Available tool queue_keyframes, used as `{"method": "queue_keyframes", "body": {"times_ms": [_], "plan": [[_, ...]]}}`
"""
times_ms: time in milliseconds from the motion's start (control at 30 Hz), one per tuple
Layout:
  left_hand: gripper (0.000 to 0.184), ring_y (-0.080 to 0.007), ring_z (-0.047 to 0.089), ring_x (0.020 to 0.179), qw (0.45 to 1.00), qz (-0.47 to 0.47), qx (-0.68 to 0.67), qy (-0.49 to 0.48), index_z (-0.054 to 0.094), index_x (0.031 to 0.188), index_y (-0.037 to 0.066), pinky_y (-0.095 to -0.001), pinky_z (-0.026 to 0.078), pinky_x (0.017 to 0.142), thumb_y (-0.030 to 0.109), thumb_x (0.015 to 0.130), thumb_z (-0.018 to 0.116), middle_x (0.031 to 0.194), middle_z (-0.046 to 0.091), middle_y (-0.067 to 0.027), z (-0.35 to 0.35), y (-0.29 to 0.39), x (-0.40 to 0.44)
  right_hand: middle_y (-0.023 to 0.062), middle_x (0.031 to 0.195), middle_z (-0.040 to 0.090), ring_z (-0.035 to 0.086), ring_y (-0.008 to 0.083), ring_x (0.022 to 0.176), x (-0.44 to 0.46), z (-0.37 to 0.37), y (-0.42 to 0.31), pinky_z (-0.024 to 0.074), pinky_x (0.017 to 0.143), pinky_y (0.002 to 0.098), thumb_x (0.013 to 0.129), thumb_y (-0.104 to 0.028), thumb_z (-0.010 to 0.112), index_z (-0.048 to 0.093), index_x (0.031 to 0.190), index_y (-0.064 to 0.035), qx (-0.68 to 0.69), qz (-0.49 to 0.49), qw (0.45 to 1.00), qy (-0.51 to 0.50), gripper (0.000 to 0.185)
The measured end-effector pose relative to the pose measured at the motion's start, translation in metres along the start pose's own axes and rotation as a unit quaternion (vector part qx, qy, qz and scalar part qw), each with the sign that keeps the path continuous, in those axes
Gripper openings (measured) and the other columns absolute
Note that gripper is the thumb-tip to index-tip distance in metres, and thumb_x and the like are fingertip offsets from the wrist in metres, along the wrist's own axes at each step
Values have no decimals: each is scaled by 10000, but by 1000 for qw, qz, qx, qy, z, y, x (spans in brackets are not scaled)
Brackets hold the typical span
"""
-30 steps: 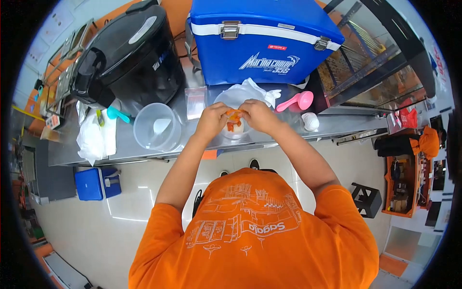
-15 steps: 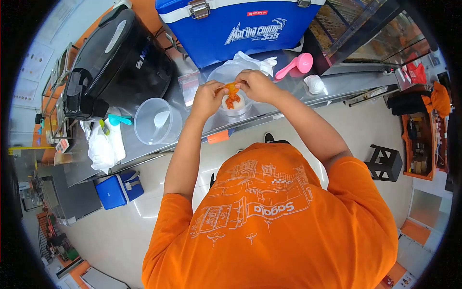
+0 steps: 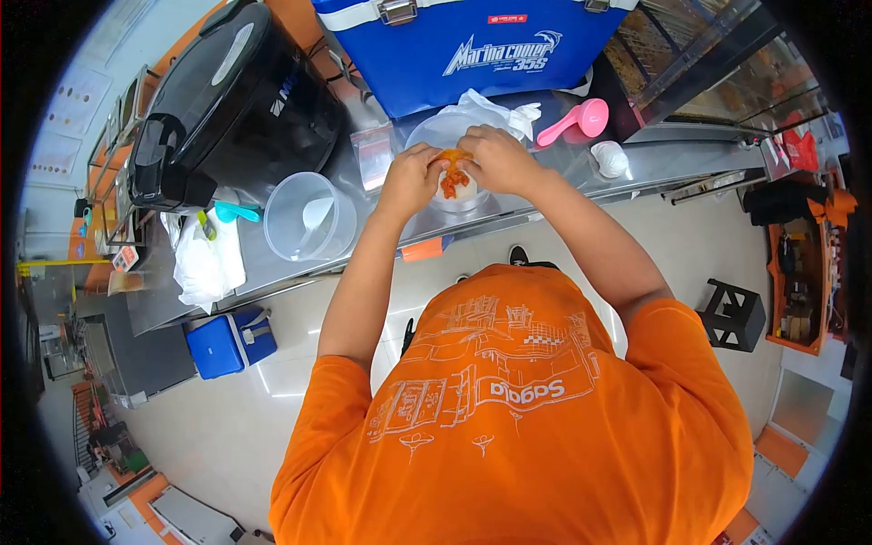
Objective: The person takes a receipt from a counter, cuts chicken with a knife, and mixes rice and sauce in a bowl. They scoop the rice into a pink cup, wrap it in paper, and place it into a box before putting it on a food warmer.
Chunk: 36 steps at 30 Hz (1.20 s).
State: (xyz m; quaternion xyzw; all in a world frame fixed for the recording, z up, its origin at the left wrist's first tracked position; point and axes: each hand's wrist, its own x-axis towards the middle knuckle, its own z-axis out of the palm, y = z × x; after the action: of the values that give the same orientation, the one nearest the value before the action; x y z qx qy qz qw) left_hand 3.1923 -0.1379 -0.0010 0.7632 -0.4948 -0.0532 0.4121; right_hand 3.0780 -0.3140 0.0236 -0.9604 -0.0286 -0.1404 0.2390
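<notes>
Both hands meet over a small round container [image 3: 460, 202] near the counter's front edge. My left hand [image 3: 413, 179] and my right hand [image 3: 497, 161] pinch a small orange-stained bag [image 3: 454, 156] from either side. Reddish-orange food [image 3: 453, 183] lies below the bag on white contents in the container. Whether the food is partly inside the bag, I cannot tell. Behind the hands is a clear round tub [image 3: 434, 128], with a crumpled white plastic bag [image 3: 522, 119] at its right.
A black rice cooker [image 3: 245, 118] and a blue cooler [image 3: 472, 64] stand behind. A clear tub with a white scoop [image 3: 310, 216] is left, a pink scoop [image 3: 581, 120] and white crumpled ball [image 3: 610, 159] right. A glass display case is at the upper right.
The camera view has shifted and turned. My hands stay over the small container, still pinching the bag, and more reddish-orange food shows on the white contents than a second ago.
</notes>
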Motion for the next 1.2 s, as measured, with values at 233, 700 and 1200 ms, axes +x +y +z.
{"method": "queue_keyframes", "body": {"times_ms": [233,700,1200], "plan": [[360,-331,652,999,1000,-19,13,16,727,1111,23,-403,509,880,217,821,815,1053,691,-143,-21,19,-3,132,865,653,636,364,901,-2,7,4,504,797,494,846,-127,668,677,862,-44,4,6,999,35,84],[477,-218,609,1068,940,-116,-193,258,651,1313,27,-338,498,947,113,857,762,1268,602,-114,-41,27,-146,22,919,652,470,43,636,-8,-11,5,342,509,189,953,-155,696,633,1282,-25,526,426,734,54,359],[426,-148,622,997,785,-379,-173,459,606,1371,37,-301,512,905,64,948,638,1334,583,-83,-40,70,-357,20,904,646,464,45,636,30,44,-135,354,494,188,971,-150,645,605,1086,-100,725,350,550,-221,132]]}}
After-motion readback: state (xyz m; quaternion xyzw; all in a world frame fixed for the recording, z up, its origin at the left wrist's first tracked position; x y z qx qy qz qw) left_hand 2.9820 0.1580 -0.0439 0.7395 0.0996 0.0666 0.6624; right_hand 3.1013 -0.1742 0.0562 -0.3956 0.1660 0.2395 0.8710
